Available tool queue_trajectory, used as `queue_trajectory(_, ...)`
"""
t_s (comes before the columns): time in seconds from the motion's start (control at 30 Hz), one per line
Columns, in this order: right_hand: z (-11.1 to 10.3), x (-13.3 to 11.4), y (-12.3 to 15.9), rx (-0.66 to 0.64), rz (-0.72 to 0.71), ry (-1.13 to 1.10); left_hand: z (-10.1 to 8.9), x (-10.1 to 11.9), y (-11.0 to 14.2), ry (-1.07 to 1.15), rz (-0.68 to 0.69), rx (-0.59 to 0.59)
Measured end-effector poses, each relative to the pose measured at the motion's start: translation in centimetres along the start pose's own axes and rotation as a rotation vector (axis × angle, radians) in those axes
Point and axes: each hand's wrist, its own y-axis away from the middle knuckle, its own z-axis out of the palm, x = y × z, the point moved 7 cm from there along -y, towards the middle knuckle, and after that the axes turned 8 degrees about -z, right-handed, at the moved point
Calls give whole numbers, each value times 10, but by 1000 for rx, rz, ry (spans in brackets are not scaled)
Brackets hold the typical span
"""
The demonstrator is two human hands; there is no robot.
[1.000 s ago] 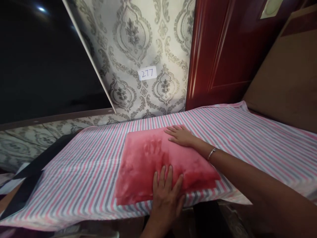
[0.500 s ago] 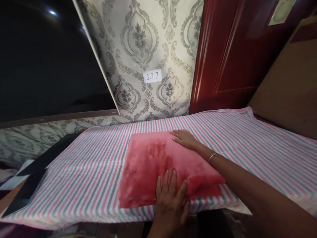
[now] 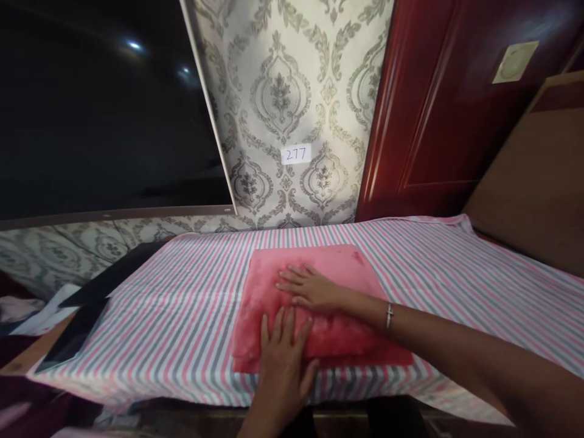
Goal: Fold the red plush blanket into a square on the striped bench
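Observation:
A folded pink-red plush blanket point(image 3: 351, 267) lies flat on a striped cloth point(image 3: 182, 304) that covers the table. Near the blanket's front edge, my left hand point(image 3: 283, 359) rests with its fingers spread over the pile. My right hand point(image 3: 314, 289), wearing a bracelet at the wrist, lies flat on the middle of the blanket, fingers apart and pointing left. Neither hand grips anything. The layers of the fold show along the front edge, partly hidden behind my left hand.
A large dark screen point(image 3: 109, 121) stands at the back left. Patterned wallpaper carries a paper label point(image 3: 296, 154) reading 277. To the right are a dark red door panel point(image 3: 438, 121) and a brown cardboard box point(image 3: 538, 170). A black flat item point(image 3: 75, 334) lies at the table's left.
My right hand has moved from the blanket's far right corner toward its middle. My left hand has shifted a little left along the front. The camera view has turned slightly.

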Motion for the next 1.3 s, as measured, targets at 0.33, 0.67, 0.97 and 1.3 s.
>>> queue_trajectory(0.33,12,94,-40,-66,314,-102,25,-1,16,-22,-15,0)
queue_trajectory(0.67,35,112,-39,73,296,-154,35,-3,21,2,9,146)
queue_trajectory(0.97,27,104,-40,-21,408,-54,16,1,14,-8,-26,-31)
queue_trajectory(1.3,8,-25,-53,10,-2,-69,-23,-34,18,-22,-105,76)
